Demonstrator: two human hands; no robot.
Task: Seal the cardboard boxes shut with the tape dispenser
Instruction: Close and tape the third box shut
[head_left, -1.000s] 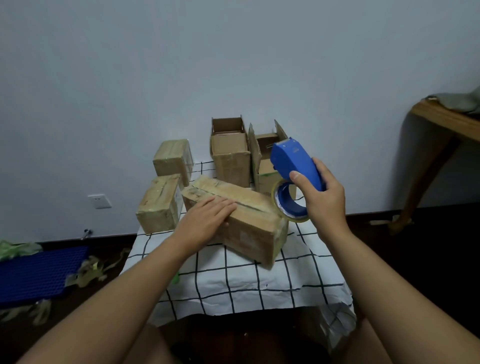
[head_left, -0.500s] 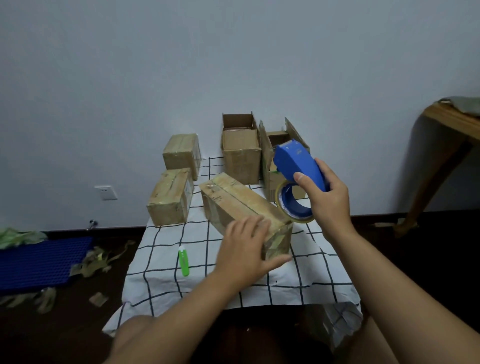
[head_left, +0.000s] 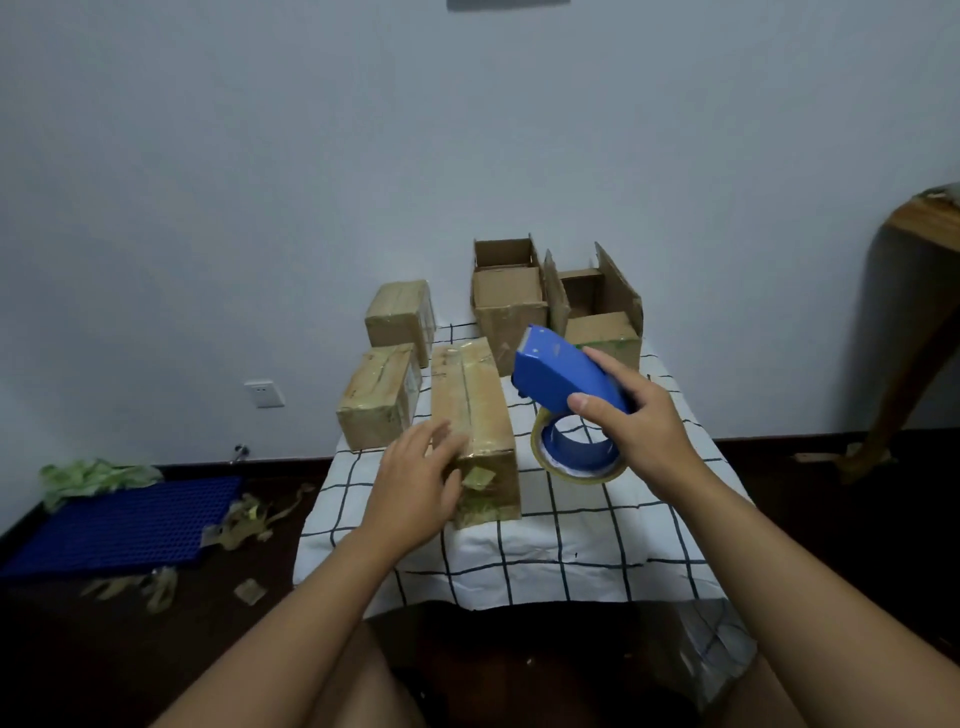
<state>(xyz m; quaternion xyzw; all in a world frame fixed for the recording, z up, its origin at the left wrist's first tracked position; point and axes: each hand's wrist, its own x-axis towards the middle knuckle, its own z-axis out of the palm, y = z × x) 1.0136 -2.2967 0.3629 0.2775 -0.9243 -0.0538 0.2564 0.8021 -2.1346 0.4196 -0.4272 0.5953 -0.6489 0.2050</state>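
A long cardboard box (head_left: 475, 410) lies lengthwise on the checked tablecloth (head_left: 571, 545), its flaps closed and tape along the top seam. My left hand (head_left: 415, 480) rests with relaxed fingers against the box's near left corner. My right hand (head_left: 631, 426) grips the blue tape dispenser (head_left: 563, 382) above the cloth, just right of the box, with the tape roll (head_left: 576, 454) hanging below. Two taped boxes (head_left: 376, 402) (head_left: 400, 317) stand left of the long one. Two boxes with raised flaps (head_left: 509, 296) (head_left: 597, 312) stand at the back by the wall.
The small table ends close to my knees. On the dark floor at left lie a blue plastic mat (head_left: 119, 525), green scraps (head_left: 93, 475) and strips of used tape (head_left: 244, 522). A wall socket (head_left: 265, 393) is at left, and a wooden table (head_left: 919, 228) at far right.
The long box has turned from lying askew to pointing away from me. My left hand slid from its top to its near left corner. The dispenser tipped forward and lower.
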